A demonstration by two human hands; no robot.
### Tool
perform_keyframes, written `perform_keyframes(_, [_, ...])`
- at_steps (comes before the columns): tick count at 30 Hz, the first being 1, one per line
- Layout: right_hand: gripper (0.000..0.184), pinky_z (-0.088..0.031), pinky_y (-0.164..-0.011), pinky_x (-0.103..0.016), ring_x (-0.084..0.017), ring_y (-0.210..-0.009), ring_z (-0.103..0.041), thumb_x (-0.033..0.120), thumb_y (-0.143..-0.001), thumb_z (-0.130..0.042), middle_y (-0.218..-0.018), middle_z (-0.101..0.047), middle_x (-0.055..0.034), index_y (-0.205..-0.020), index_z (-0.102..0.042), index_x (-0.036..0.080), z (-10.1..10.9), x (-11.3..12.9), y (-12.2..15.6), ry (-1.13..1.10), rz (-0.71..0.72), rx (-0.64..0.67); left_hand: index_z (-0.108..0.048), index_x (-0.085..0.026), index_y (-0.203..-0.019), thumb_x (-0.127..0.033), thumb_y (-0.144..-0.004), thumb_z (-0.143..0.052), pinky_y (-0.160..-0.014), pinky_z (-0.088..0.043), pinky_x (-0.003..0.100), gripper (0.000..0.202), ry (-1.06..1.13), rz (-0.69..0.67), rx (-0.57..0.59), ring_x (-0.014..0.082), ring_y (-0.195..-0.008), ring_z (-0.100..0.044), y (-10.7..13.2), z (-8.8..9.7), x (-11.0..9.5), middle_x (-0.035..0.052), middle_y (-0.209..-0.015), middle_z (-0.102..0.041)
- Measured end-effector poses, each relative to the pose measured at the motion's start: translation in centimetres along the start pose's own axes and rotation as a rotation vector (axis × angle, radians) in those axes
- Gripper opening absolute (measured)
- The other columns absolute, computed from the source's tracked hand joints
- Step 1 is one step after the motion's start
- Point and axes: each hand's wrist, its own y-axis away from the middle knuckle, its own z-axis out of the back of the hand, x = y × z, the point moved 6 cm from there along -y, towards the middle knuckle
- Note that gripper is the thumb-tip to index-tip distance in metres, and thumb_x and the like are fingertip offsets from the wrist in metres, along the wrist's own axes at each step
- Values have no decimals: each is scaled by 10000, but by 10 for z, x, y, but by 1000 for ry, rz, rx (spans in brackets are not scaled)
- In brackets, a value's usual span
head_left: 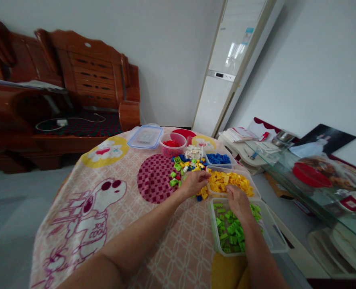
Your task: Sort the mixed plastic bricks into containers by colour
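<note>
Left hand [195,182] is palm-down at the left end of the yellow bricks' tub [257,193], right by the mixed pile [192,163], fingers bent and pointing in toward the yellow bricks [233,181]. Can't tell if there's anything pinched in there. Right hand [239,202] is half closed at the near edge of that same tub, with its wrist and forearm over the green bricks [230,228]. Can't make out whether it's gripping a piece either.

The green ones sit in a clear box [213,226] just on the near side of the yellow. The mixed pile lies loose on the cloth left of the yellow: green, yellow, white and blue all jumbled. Beyond the yellow there's a tub of blue bricks [218,159], then a heap of white bricks [193,151], then a round tub [172,152] with red bricks [171,143] in it. A blue-edged lid [145,136] lies left of that. All on a patterned tablecloth [171,249], with a glass shelf [308,196] off to the right and a wooden sofa [89,66] back left.
</note>
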Motion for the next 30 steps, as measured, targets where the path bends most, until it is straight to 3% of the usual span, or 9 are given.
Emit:
perform_keyframes(4, [325, -438, -772, -285, -201, -798, -624, 173, -904, -369, -828, -703, -93, -852, -690, 168, 0, 0, 0, 6, -1, 5, -706, -163, -1072, -90, -797, -552, -835, -536, 228, 323, -63, -37, 32, 137, -915, -689, 2, 2, -9, 39, -1042, -744])
perform_keyframes(10, [322, -436, -765, -288, -207, -809, -630, 166, -901, -372, -839, -708, -99, -877, -692, 160, -1, -1, 0, 18, -27, 38, -729, -164, -857, -7, -757, -486, -965, -495, 257, 306, -272, -193, 78, 155, -1035, -655, 5, -5, -18, 49, -1028, -727])
perform_keyframes(14, [315, -438, -765, -286, -205, -806, -628, 161, -893, -378, -833, -711, -98, -875, -693, 162, 1, 0, -1, 10, -10, 19, -699, -177, -1140, -16, -804, -443, -1067, -454, 310, 452, -409, -229, 85, 180, -1230, -576, 7, -15, -10, 90, -1311, -630])
perform_keyframes(17, [317, -440, -767, -283, -201, -803, -626, 163, -890, -375, -826, -708, -94, -854, -690, 172, 1, 0, -1, 13, 1, -1, -617, -165, -1295, -17, -813, -447, -1108, -421, 331, 533, -418, -219, 45, 189, -1293, -532, 5, -9, -8, 117, -1403, -568])
perform_keyframes(20, [326, -445, -766, -292, -209, -796, -626, 184, -898, -367, -822, -705, -103, -842, -689, 170, 0, 0, -1, 13, -1, 2, -676, -175, -1196, -18, -790, -485, -1080, -438, 318, 475, -385, -195, -2, 184, -1217, -585, 0, 13, -8, 94, -1272, -661])
perform_keyframes(25, [332, -448, -781, -302, -213, -800, -629, 189, -906, -363, -823, -707, -107, -853, -689, 162, 0, 0, -1, 0, -3, 11, -754, -155, -962, -87, -778, -543, -851, -511, 246, 288, -408, -22, -38, 163, -869, -684, -6, 56, 6, 54, -966, -756])
perform_keyframes(28, [325, -449, -791, -300, -213, -820, -633, 187, -906, -369, -854, -712, -108, -871, -691, 157, -1, -1, -1, -2, -2, 23, -762, -155, -873, -110, -760, -564, -795, -491, 224, 232, -444, 8, -22, 156, -810, -678, -5, 64, 11, 39, -873, -759])
perform_keyframes(30, [323, -450, -797, -295, -211, -830, -636, 185, -906, -372, -863, -713, -108, -887, -692, 156, -1, -2, -1, -1, -4, 24, -760, -162, -838, -127, -753, -578, -757, -481, 219, 204, -481, 34, 16, 152, -778, -669, -4, 61, 13, 31, -834, -753])
